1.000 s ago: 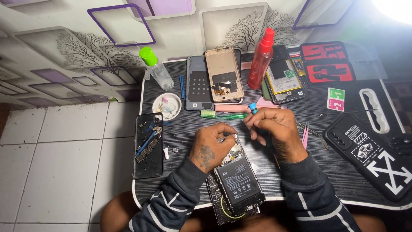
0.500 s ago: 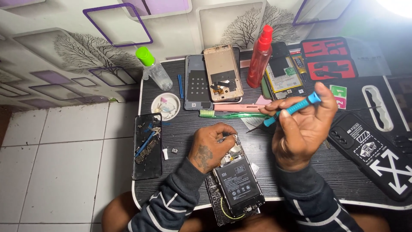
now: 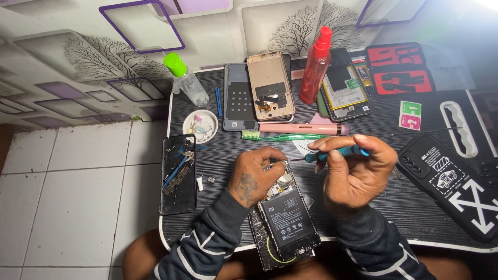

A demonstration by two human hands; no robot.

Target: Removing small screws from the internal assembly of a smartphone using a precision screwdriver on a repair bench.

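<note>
An opened phone [image 3: 286, 220] with its black battery showing lies at the near edge of the dark table [image 3: 384, 207]. My left hand [image 3: 255, 173] rests on the phone's upper end, fingers curled over the circuit board. My right hand [image 3: 355, 168] hovers just right of it and holds a blue-handled screwdriver [image 3: 337, 153] almost level, its thin metal tip pointing left toward my left fingertips.
A green toothbrush [image 3: 280, 136] and a pink pen-shaped tool [image 3: 303, 128] lie behind the hands. Farther back are phone back covers [image 3: 270, 83], a red spray bottle [image 3: 315, 67] and a clear green-capped bottle [image 3: 185, 79]. A small white dish [image 3: 200, 126], a black phone part [image 3: 178, 173] and a black case [image 3: 456, 181] flank them.
My right hand lifted the screwdriver up to the right, then swung it back down leftward so its tip nears my left fingers. My left hand stayed on the phone.
</note>
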